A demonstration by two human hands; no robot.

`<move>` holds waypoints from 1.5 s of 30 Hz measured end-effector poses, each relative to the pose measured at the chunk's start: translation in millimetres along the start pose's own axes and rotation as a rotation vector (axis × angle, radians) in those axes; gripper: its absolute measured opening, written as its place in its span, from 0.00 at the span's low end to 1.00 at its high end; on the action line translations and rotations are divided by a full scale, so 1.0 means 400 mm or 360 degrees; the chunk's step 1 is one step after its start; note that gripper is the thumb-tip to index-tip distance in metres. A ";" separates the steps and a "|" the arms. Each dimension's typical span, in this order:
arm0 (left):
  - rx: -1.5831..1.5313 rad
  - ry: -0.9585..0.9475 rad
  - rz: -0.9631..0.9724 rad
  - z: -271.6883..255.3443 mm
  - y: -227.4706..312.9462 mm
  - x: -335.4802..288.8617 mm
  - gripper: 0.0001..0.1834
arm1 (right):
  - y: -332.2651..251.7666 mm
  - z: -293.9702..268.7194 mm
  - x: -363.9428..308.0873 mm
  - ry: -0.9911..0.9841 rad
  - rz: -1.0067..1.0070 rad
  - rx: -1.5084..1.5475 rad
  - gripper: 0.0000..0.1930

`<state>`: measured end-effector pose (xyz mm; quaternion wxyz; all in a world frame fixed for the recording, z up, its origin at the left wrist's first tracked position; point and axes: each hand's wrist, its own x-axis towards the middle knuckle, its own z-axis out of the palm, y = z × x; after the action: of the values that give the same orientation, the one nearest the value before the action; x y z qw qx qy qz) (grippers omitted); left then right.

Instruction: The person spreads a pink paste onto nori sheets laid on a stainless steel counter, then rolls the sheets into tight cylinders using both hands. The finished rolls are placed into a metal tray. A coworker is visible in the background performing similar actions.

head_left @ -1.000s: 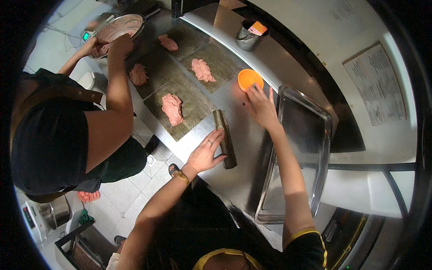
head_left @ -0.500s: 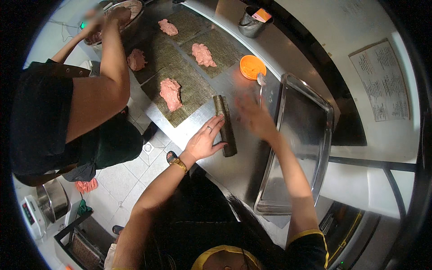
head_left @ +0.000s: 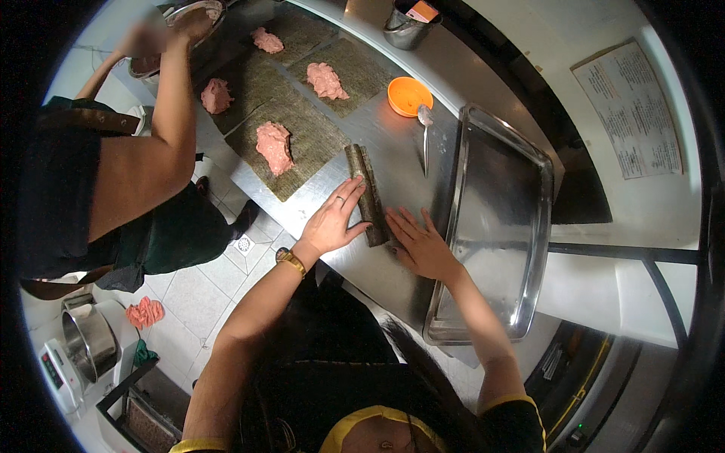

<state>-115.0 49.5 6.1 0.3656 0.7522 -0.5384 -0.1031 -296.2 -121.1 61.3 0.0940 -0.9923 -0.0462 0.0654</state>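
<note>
Left hand (head_left: 330, 224) lies uncurled against the roll (head_left: 369, 200), likely steadying it by the surface's (head_left: 404, 170) near edge—right hand (head_left: 418, 245) spread, empty, contact unclear.

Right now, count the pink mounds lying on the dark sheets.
4: the nearest mound; the leftmost mound; the mound closest to the orange bowl; and the farthest mound, at the back. Any inside the dark roll would be hidden.
</note>
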 end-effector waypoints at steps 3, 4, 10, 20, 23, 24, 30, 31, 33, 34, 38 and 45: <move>0.0019 -0.0008 -0.0013 0.000 0.000 -0.003 0.40 | -0.015 0.019 -0.004 -0.0151 -0.0010 -0.0028 0.35; 0.0030 -0.0007 -0.0015 -0.001 -0.003 -0.005 0.40 | -0.023 0.019 -0.015 -0.0201 -0.0019 -0.0024 0.36; 0.0081 -0.0030 -0.0041 -0.004 -0.001 -0.006 0.39 | -0.039 -0.036 -0.044 -0.0359 0.0003 -0.0075 0.38; 0.0060 -0.0003 -0.0013 -0.011 0.003 -0.002 0.41 | 0.077 0.032 0.171 0.0009 0.0005 -0.0161 0.38; 0.0074 -0.0008 -0.0014 -0.013 0.005 0.000 0.41 | 0.117 0.035 0.265 0.0153 -0.0024 -0.0123 0.35; 0.0083 -0.0011 -0.0015 -0.014 0.006 0.000 0.40 | 0.129 0.036 0.294 0.0212 -0.0038 -0.0103 0.34; 0.0104 -0.0016 -0.0050 -0.019 0.005 -0.005 0.39 | 0.200 -0.048 0.454 0.0840 0.0241 -0.0328 0.25; 0.0096 -0.0014 -0.0032 -0.017 0.007 -0.002 0.39 | 0.229 -0.062 0.473 0.0889 0.0318 -0.0377 0.23; 0.0089 -0.0010 -0.0019 -0.014 0.007 0.001 0.39 | 0.291 -0.089 0.508 0.0986 0.0463 -0.0461 0.23; 0.0087 -0.0010 -0.0011 -0.013 0.008 0.002 0.39 | 0.315 -0.102 0.521 0.0740 0.0545 -0.0528 0.24; 0.0093 -0.0003 -0.0005 -0.014 0.009 0.002 0.39 | 0.346 -0.149 0.552 0.0105 0.0748 -0.0607 0.27; 0.0097 0.0027 0.0014 -0.011 0.002 -0.003 0.39 | 0.199 -0.123 0.406 0.0380 0.0137 -0.0182 0.22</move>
<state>-113.7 52.1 9.5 0.3474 0.7615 -0.5416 -0.0787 -122.9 -191.2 74.4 0.0393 -0.9979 0.0043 -0.0519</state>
